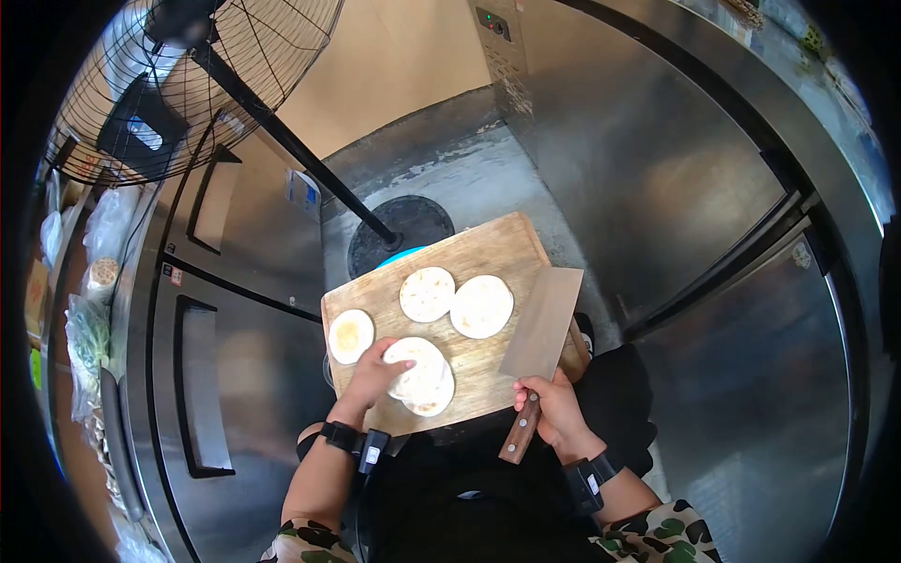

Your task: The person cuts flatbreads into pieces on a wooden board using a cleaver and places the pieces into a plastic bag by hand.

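The left hand [372,377] grips overlapping breads [424,383] over the board [483,373]; the right hand [556,415] holds a cleaver [546,324] to their right.

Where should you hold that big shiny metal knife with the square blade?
Probably best by its brown, riveted wooden handle, coming from the person's side: the handle points toward the body, while the wide rectangular metal blade points away, partly over the pale wooden board. The right hand grips the handle near the blade.
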Demonstrator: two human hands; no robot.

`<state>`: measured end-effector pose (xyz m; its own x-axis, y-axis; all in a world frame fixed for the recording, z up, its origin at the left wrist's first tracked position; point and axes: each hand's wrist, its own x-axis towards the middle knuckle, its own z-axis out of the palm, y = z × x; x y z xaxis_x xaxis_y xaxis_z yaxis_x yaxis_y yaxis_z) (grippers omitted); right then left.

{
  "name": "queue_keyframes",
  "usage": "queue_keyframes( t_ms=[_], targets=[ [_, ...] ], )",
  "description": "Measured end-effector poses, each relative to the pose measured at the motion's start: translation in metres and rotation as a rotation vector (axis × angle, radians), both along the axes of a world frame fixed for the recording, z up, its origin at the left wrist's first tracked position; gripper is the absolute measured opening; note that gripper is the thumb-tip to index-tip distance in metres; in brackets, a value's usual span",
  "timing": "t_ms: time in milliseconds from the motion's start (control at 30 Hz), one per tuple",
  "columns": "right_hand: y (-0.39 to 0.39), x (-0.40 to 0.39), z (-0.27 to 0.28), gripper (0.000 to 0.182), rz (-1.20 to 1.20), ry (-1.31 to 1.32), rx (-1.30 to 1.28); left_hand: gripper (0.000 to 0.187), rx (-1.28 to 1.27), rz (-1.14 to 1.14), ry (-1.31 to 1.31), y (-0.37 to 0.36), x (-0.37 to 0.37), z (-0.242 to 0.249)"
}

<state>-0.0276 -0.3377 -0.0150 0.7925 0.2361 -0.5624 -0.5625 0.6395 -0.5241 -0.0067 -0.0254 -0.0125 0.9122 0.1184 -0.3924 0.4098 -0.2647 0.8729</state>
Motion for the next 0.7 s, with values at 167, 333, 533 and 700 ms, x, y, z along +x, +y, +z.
queue_keyframes(
  t_ms=[167,333,533,700],
  targets=[
    [0.001,-0.002,-0.002,0.025,0.005,0.01,-0.014,0.035,-0.208,0.344,-0.167,0.051,0.023,-0.006],
    [0.003,-0.001,-0.002,0.025,0.009,0.019,-0.031,0.045,0.152,0.444,-0.166,0.074,0.03,-0.025],
    [0.001,0.001,-0.008,0.02,0.016,0.024,-0.062,0.057,0.827,0.005,-0.437,0.008,-0.033,-0.006],
    [0.002,0.002,-0.004,0.018,-0.03,0.054,-0.098,0.064,0.771,-0.053,-0.286,-0.045,-0.07,-0.015]
  ],
)
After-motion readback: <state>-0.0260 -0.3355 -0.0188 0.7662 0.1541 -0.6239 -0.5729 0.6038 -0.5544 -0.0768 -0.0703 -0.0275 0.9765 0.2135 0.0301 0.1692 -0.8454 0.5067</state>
